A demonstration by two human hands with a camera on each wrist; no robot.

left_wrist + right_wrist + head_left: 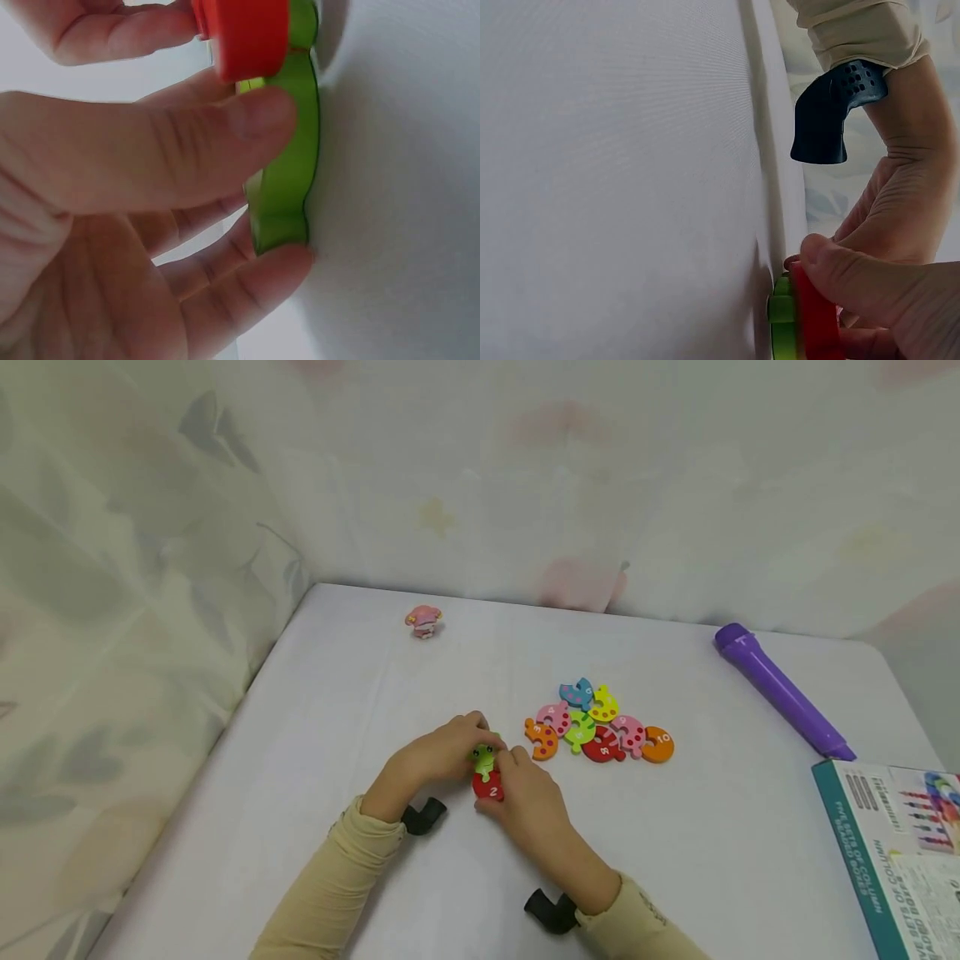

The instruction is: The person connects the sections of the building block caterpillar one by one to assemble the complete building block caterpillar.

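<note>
My left hand holds a green puzzle piece shaped like a frog's head, with eyes printed on it. In the left wrist view, thumb and fingers lie around the green piece's edges. My right hand pinches a red puzzle piece marked 2 between thumb and fingers. The red piece overlaps the lower end of the frog's head, where a green knob lies over the red. Both pieces are close over the white table. Fingers partly hide the two pieces.
Right of my hands lies a cluster of numbered colored pieces, among them a red 8 and an orange 10. A pink figurine stands at the back. A purple microphone-shaped toy and a box lie on the right.
</note>
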